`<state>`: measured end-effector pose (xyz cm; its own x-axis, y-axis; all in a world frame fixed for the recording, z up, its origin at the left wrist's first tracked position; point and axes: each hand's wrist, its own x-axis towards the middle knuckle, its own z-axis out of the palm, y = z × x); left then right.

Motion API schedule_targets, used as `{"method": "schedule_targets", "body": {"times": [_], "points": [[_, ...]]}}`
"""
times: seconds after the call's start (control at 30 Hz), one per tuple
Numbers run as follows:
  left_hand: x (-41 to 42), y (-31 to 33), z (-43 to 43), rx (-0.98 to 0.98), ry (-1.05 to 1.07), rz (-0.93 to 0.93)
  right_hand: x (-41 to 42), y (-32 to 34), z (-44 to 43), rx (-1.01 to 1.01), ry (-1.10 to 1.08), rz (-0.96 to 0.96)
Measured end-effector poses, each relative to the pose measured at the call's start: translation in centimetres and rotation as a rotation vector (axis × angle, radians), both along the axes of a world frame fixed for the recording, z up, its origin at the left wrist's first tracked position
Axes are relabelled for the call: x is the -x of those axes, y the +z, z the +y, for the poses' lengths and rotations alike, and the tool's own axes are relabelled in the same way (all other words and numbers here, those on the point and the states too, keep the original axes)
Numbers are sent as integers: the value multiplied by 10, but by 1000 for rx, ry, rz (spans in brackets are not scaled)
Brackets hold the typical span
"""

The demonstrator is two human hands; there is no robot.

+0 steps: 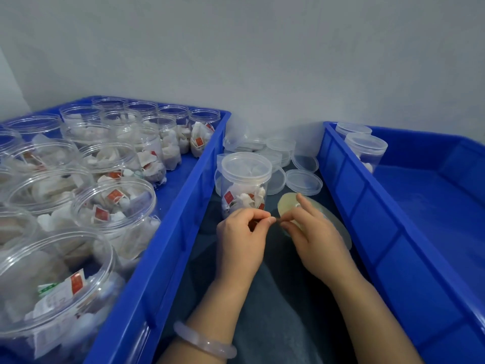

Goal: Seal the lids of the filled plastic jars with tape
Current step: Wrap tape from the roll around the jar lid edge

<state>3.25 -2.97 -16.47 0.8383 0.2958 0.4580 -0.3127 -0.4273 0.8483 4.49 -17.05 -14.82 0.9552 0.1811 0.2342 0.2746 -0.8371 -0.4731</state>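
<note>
Right grip (315,237) holds tape roll (287,206), left grip (241,232) pinches its free end, both just in front of lidded jar (244,179). Jar looks untaped. Many open jars (112,203) wait left of it.

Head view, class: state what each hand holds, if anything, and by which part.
Right hand holds the tape roll near its centre; left hand pinches its loose end.

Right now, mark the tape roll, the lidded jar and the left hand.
tape roll (285,207), head view, flat face.
lidded jar (246,168), head view, lid top.
left hand (240,239), head view, back of hand.
</note>
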Motion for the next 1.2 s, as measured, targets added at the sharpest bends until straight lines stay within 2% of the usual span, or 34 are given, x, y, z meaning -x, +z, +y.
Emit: {"method": "schedule_targets", "body": {"times": [0.2, 0.3, 0.43, 0.53, 0.63, 0.67, 0.73, 0.87, 0.93, 1.2], "points": [[-1, 7, -8, -85, 62, -168, -19, 48, -6, -88, 101, 103], [-1, 8, -6, -87, 94, -167, -27, 61, -3, -110, 158, 173], [-4, 11, 2, -24, 96, -113, -36, 70, 0, -148, 226, 236], [-5, 19, 0, 28, 108, -67, -40, 73, -1, -154, 235, 212], [-6, 29, 5, 197, 238, -119, -43, 70, -2, -132, 236, 168], [-9, 32, 7, 199, 257, -149, -43, 69, -2, -132, 231, 169], [-17, 32, 12, 109, 219, -172, -44, 68, -1, -138, 225, 165], [-34, 21, 13, 6, -48, -32, -46, 64, 7, -171, 245, 71], [-40, 16, 19, -18, -96, -59, -47, 62, 10, -177, 244, 60], [-47, 4, 26, 39, -16, -215, -48, 60, 19, -232, 225, 45]]}}
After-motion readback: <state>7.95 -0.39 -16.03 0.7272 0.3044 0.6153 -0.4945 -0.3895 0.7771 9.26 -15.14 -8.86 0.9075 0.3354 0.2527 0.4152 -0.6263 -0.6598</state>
